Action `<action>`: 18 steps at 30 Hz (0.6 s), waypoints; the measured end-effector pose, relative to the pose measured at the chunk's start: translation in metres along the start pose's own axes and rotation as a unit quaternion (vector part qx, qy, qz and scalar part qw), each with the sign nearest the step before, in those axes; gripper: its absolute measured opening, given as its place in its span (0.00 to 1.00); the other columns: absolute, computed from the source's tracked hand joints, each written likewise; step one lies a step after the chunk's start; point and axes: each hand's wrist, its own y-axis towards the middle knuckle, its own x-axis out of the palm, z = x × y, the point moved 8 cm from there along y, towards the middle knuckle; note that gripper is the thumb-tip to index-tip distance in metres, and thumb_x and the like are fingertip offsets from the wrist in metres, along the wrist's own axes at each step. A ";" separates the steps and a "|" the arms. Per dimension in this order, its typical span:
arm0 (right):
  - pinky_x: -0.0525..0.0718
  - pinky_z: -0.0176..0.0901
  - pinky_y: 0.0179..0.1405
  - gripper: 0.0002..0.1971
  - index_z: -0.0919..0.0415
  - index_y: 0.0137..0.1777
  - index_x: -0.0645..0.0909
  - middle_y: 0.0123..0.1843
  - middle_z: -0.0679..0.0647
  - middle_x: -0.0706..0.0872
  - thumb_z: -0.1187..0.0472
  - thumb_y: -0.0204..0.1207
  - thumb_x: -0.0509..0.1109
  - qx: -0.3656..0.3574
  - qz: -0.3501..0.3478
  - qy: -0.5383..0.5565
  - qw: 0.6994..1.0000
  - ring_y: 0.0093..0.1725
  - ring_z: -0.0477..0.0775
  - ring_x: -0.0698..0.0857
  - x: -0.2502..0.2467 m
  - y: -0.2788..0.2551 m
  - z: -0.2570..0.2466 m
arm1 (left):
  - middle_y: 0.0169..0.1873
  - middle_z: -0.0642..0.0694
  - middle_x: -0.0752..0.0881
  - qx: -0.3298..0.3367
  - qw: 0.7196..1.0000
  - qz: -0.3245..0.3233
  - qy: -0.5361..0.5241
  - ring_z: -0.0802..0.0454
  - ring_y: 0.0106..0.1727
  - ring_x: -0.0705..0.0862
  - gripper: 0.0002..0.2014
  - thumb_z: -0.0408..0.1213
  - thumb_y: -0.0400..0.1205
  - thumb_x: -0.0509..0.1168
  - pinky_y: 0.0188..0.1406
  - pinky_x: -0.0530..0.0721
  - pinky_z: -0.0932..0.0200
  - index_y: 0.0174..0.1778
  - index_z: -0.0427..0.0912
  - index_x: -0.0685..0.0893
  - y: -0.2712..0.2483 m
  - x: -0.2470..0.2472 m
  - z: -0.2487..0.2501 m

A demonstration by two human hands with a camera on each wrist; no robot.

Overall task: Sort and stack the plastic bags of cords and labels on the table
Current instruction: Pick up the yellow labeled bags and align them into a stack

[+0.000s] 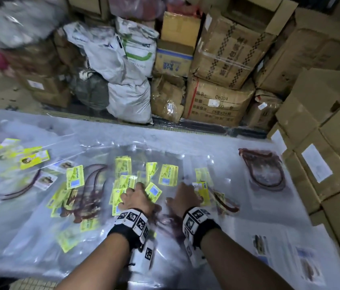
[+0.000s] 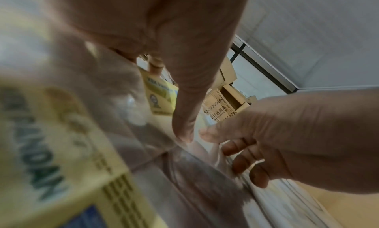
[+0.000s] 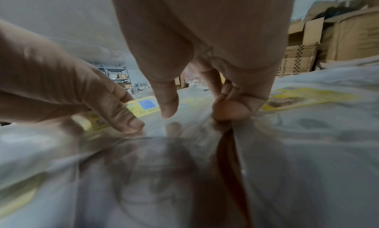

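Observation:
Clear plastic bags of yellow labels point(image 1: 166, 174) and dark red cords point(image 1: 89, 185) lie overlapping across the table. My left hand point(image 1: 135, 195) rests on the middle bags, fingertips point(image 3: 131, 126) pressing the plastic beside a yellow label point(image 3: 143, 106). My right hand point(image 1: 185, 197) is just to its right. Its curled fingers point(image 3: 235, 111) bunch a fold of a clear bag point(image 3: 205, 174) that holds a red cord point(image 3: 229, 158); the thumb point(image 3: 168, 108) stands apart. In the left wrist view one left finger point(image 2: 182, 132) touches the plastic, with the right hand point(image 2: 266, 134) close by.
One bag with a coiled dark cord point(image 1: 265, 170) lies alone at the table's right end. Printed sheets point(image 1: 269, 245) lie at the near right. Cardboard boxes point(image 1: 332, 164) are stacked against the right edge. More boxes point(image 1: 217, 101) and white sacks point(image 1: 127, 97) stand behind the table.

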 end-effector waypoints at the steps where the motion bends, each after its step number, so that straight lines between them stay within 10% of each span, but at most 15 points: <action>1: 0.76 0.51 0.70 0.36 0.65 0.77 0.66 0.75 0.65 0.72 0.47 0.76 0.74 0.007 -0.001 0.004 1.000 0.74 0.65 0.75 0.000 0.001 -0.001 | 0.68 0.42 0.75 -0.002 1.000 -0.004 -0.004 0.39 0.70 0.70 0.42 0.53 0.62 0.83 0.67 0.71 0.42 0.70 0.51 0.71 0.001 -0.002 -0.002; 10: 0.83 0.54 0.60 0.20 0.68 0.62 0.78 0.64 0.68 0.81 0.53 0.79 0.66 0.051 0.041 0.070 0.995 0.60 0.66 0.83 0.005 0.009 -0.011 | 0.51 0.43 0.83 0.038 0.970 -0.060 -0.233 0.43 0.50 0.83 0.38 0.46 0.63 0.85 0.45 0.80 0.55 0.60 0.43 0.69 0.017 -0.016 -0.016; 18: 0.82 0.53 0.66 0.49 0.66 0.76 0.71 0.71 0.66 0.80 0.35 0.60 0.78 0.136 0.064 0.040 0.988 0.68 0.66 0.81 0.015 0.018 -0.020 | 0.51 0.40 0.84 0.087 0.952 -0.109 -0.273 0.55 0.36 0.80 0.11 0.30 0.81 0.62 0.28 0.75 0.66 0.58 0.41 0.80 0.042 -0.038 -0.031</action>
